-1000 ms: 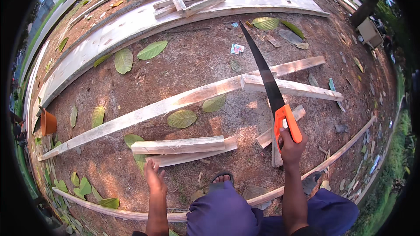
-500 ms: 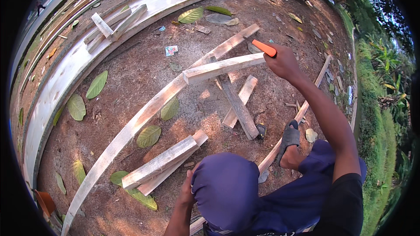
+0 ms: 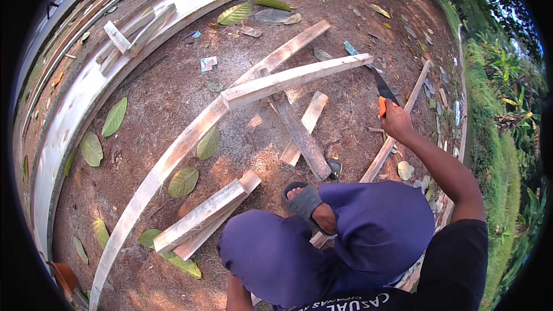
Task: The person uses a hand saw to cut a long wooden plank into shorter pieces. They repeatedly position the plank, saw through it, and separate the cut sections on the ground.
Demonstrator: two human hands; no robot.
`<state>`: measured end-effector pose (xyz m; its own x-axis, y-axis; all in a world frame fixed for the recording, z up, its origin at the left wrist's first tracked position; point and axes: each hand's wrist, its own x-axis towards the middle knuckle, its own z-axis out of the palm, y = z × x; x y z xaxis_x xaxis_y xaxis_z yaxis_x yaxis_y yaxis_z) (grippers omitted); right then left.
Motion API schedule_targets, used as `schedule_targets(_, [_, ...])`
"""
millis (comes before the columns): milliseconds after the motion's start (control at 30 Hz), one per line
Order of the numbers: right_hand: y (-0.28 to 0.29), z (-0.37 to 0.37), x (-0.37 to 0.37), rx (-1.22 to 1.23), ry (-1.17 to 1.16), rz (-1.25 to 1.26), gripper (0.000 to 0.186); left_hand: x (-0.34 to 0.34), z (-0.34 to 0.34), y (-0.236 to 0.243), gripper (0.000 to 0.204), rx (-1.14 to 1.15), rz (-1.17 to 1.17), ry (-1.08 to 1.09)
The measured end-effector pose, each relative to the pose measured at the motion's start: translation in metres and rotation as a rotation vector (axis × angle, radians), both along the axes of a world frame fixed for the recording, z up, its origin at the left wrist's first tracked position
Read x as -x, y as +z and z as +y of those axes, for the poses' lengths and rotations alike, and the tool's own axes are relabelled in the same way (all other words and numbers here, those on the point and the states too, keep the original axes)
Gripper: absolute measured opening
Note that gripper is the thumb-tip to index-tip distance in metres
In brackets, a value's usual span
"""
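My right hand [image 3: 396, 121] is closed around the orange handle of a handsaw [image 3: 385, 88]. Its dark blade points up and left, the tip by the right end of a pale wooden beam [image 3: 299, 82]. That beam rests across a long board [image 3: 190, 144] and a grey-brown wooden piece [image 3: 299, 135]. Of my left arm only the forearm [image 3: 238, 296] shows, at the lower edge; my bent knee hides the left hand. My sandalled foot [image 3: 308, 207] is on the ground between my knees.
Two short wood pieces [image 3: 201, 216] lie stacked on the left, another [image 3: 305, 129] in the middle. A narrow timber [image 3: 397, 132] runs along the right. A long pale plank [image 3: 75, 109] curves along the left with wood offcuts [image 3: 135, 31] on it. Large leaves [image 3: 183, 182] dot the ground.
My right hand has drawn the saw down and right, off the beam's right end, and the blade has swung round. My foot has come left off the narrow timber. My left hand has gone behind the knee.
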<state>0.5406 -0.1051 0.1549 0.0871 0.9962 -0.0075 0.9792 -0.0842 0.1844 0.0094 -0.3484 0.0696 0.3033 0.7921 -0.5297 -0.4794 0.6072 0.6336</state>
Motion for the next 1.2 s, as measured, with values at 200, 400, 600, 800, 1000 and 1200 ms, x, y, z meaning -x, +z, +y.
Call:
schedule_targets(200, [-0.127,-0.075,-0.006,0.363,-0.176,0.227,0.058,-0.020,-0.001,0.004,0.076,-0.113,-0.137,0.170])
schedule_targets(400, [-0.143,-0.037,0.156,0.274,0.437,0.529,0.061,-0.002,-0.078,0.032,0.078,-0.041,-0.131,0.502])
schedule_targets(600, [-0.122,-0.029,0.342,0.286,1.182,0.744,0.078,-0.021,-0.090,0.057,0.070,0.048,0.035,0.589])
schedule_targets(800, [-0.155,-0.037,0.439,0.756,1.267,0.466,0.081,-0.052,-0.121,0.076,0.061,0.154,0.126,0.817])
schedule_targets(1000, [-0.147,-0.039,0.373,0.535,1.306,0.721,0.066,-0.062,-0.126,0.063,0.058,0.126,0.106,0.830])
schedule_targets(1200, [-0.051,0.040,0.366,0.206,1.353,0.849,0.075,-0.056,-0.120,0.065,0.059,0.004,0.120,0.913])
